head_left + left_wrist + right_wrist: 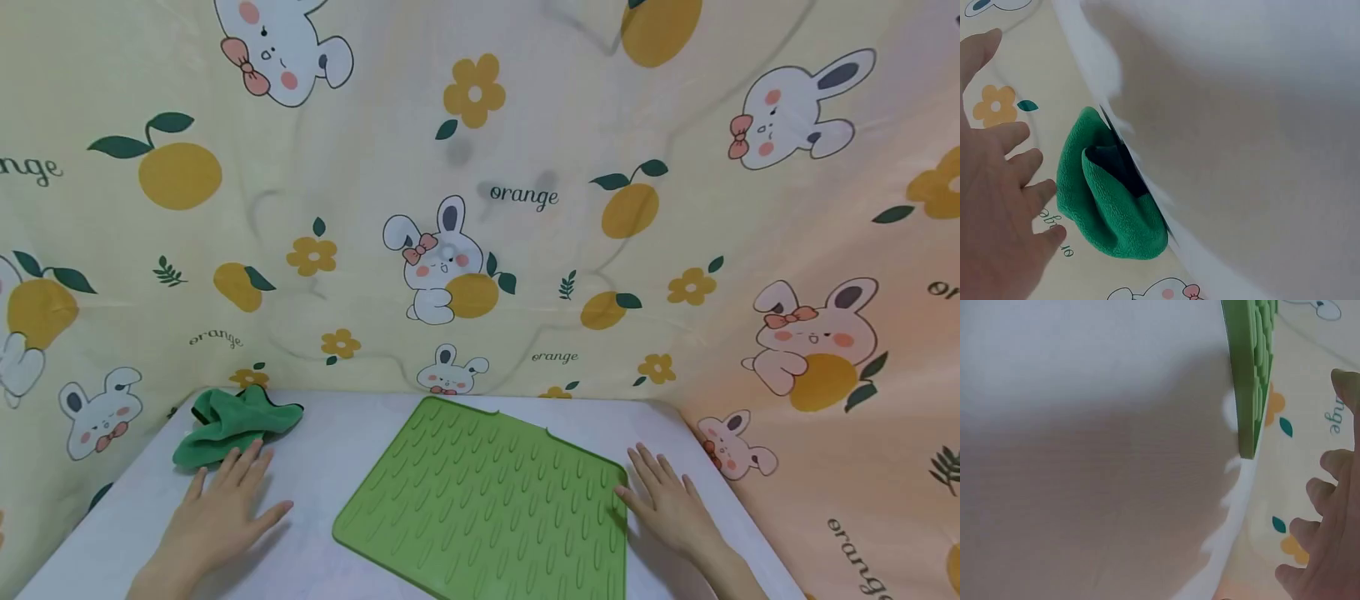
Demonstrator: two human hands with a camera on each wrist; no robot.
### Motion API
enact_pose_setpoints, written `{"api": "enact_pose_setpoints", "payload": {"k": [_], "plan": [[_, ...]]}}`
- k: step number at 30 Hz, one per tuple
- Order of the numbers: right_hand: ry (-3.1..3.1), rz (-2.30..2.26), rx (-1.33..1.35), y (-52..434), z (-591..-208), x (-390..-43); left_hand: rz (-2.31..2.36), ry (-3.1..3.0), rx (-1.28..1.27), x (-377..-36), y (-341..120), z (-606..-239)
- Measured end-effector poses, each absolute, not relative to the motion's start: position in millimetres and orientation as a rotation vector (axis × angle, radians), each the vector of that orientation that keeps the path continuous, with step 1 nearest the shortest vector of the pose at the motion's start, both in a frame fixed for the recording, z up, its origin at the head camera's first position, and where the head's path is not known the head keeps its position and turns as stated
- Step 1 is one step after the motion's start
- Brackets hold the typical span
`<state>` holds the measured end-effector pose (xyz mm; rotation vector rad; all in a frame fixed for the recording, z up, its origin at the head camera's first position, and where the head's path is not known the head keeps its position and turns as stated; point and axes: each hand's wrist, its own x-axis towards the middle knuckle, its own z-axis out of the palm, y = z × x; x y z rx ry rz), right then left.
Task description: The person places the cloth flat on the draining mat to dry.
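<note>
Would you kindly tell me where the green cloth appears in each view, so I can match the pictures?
Head: the green cloth lies at left, near the table's far left corner.
Left wrist: below and left of the picture's centre.
Right wrist: not in it.
Shared landmark: the white table shows in all three.

Head view: from above and behind left hand point(213, 521) and right hand point(675, 508), facing forward and down over white table point(337, 433) to printed curtain point(360, 150) — widest, farthest back. Left wrist view: low, close over table, looking out past left hand at frame's left side; table edge slanting. Right wrist view: likewise low and close, right hand along right side. Shared, head and left wrist: green cloth point(232, 425). Shared, head and right wrist: green mat point(487, 500) — seen from above in one, nearly edge-on in other.
</note>
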<state>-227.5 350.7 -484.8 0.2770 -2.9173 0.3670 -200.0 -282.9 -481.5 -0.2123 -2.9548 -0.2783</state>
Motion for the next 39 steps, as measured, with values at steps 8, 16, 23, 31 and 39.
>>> {"api": "enact_pose_setpoints", "payload": {"k": [8, 16, 23, 31, 39], "plan": [[-2.882, 0.453, 0.366, 346, -483, -214, -0.224, -2.869, -0.32, -210, -296, -476], [-2.912, 0.491, 0.459, 342, -488, -194, -0.185, -2.788, -0.398, -226, -309, -465], [-2.998, 0.49, 0.594, 341, -495, -179, -0.146, -2.822, -0.416, -241, -323, -464], [-3.024, 0.51, 0.679, 346, -510, -170, -0.079, -2.873, -0.45, -258, -333, -473], [-2.957, 0.469, 0.698, 350, -527, -165, -0.109, -2.907, -0.455, -279, -349, -486]]}}
